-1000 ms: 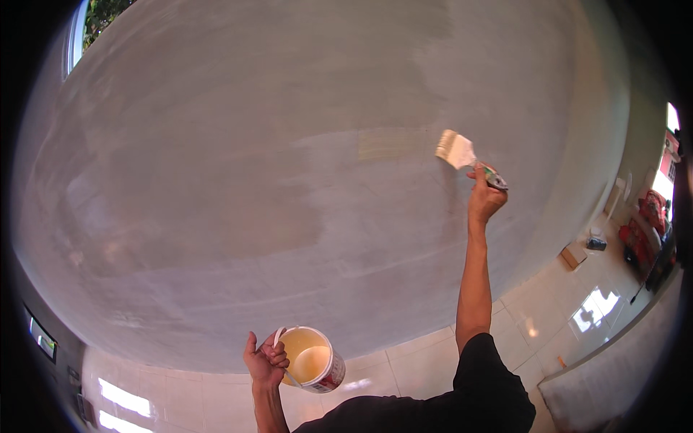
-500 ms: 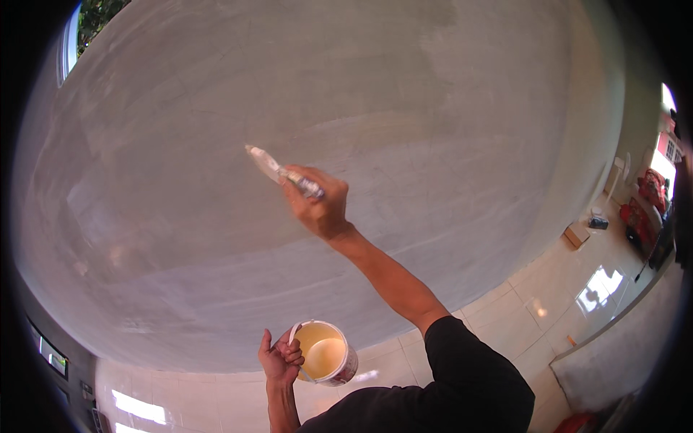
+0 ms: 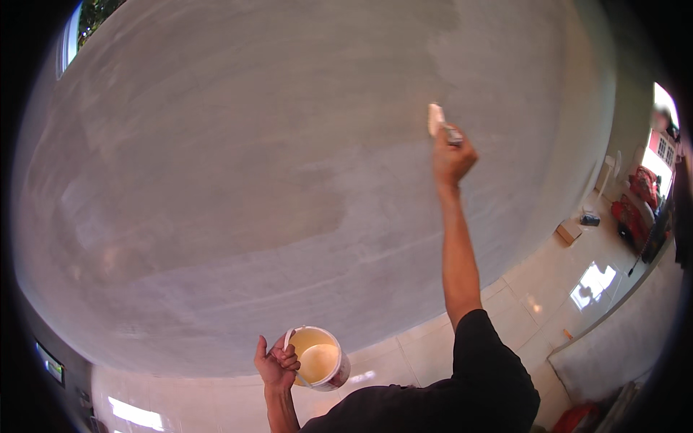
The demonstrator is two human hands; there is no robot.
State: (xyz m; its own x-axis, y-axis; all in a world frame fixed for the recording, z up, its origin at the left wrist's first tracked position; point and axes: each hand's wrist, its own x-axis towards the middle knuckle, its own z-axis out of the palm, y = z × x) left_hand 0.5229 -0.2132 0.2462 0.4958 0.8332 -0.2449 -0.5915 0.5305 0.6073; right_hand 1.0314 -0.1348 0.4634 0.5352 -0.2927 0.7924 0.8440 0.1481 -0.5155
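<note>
My right hand (image 3: pixel 453 157) is closed round the handle of a wide paintbrush (image 3: pixel 436 117), raised against a grey plastered wall (image 3: pixel 216 187) with darker and lighter patches. The bristles are at the wall's upper right part, beside a darker patch; whether they touch is hard to tell. Low in the view, my left hand (image 3: pixel 278 361) grips the white handle of a plastic bucket (image 3: pixel 336 374), its thumb sticking up. The bucket holds a pale yellowish liquid (image 3: pixel 317 361).
A tiled floor (image 3: pixel 390 364) runs along the wall's foot. At right are a cardboard box (image 3: pixel 569 232), red items (image 3: pixel 628 216) and a low grey ledge (image 3: pixel 599 361). A window (image 3: pixel 72 40) shows at the upper left and a bright opening (image 3: pixel 660 123) at right.
My right hand and the brush swept left across the wall, then back up and to the right, now higher than at first. My left hand and bucket shifted only slightly.
</note>
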